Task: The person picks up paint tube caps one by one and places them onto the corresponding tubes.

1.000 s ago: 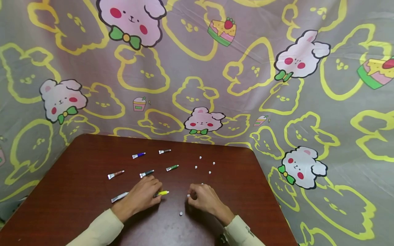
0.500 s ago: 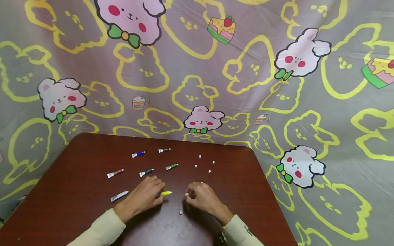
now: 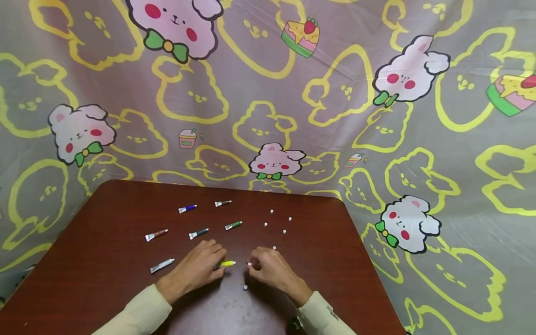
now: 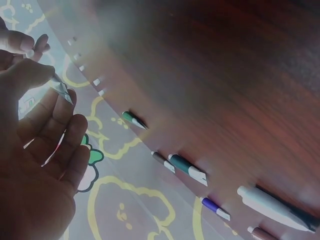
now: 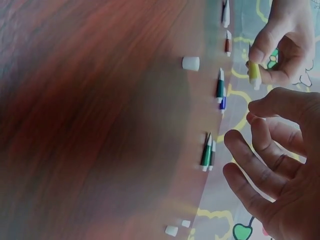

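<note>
My left hand [image 3: 214, 266] grips a small yellow paint tube [image 3: 226, 264] just above the dark red table [image 3: 104, 223]; its nozzle end sticks out to the right. In the left wrist view the left hand [image 4: 52, 82] pinches the tube's crimped silver end [image 4: 63, 90]. My right hand [image 3: 253, 265] has curled fingers and pinches a tiny white cap [image 3: 250, 264], a few centimetres right of the nozzle. From the right wrist, the right hand [image 5: 245, 125] sits below the yellow tube [image 5: 255, 73]. Another white cap [image 3: 245, 287] lies between my wrists.
Several more tubes lie on the table behind and left of the hands: blue [image 3: 187, 208], brown [image 3: 223, 203], green [image 3: 233, 225], teal [image 3: 198, 233], red-brown [image 3: 156, 235], silver [image 3: 162, 265]. Several loose white caps [image 3: 284, 231] lie at the right. A cartoon-print cloth [image 3: 268, 93] hangs behind.
The left hand has slid the yellow tube to the right and the right hand has come left with the cap, so the gap between them has narrowed.
</note>
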The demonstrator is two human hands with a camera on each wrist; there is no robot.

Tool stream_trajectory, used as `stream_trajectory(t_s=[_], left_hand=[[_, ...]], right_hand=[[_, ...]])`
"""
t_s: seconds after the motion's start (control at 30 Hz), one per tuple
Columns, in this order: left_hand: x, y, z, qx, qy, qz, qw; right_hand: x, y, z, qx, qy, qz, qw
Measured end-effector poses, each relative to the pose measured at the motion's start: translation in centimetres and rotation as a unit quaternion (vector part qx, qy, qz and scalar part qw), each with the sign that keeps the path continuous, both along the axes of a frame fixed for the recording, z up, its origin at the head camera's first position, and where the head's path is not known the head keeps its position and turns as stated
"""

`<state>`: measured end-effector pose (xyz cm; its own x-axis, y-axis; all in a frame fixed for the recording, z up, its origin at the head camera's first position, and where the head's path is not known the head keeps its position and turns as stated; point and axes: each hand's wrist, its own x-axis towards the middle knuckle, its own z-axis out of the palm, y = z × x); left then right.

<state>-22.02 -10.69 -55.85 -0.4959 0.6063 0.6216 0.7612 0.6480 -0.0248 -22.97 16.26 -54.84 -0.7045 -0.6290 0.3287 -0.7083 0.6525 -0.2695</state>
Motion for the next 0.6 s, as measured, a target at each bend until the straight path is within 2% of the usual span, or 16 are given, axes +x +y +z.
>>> stream_trajectory(t_s=[0.23, 0.5, 0.6], left_hand=[[0.22, 0.21, -0.07, -0.001, 0.004, -0.001, 1.0000], [0.35, 0.53, -0.15, -0.001, 0.002, -0.004, 1.0000], [0.39, 0.60, -0.14, 0.000, 0.001, -0.006, 1.0000]], right_hand=[[0.36, -0.49, 0.08, 0.015, -0.009, 0.002, 1.000], [0.20, -0.75, -0.19, 0.014, 0.019, 0.025, 0.999], [0.26, -0.85, -0.26, 0.012, 0.013, 0.027, 0.999]])
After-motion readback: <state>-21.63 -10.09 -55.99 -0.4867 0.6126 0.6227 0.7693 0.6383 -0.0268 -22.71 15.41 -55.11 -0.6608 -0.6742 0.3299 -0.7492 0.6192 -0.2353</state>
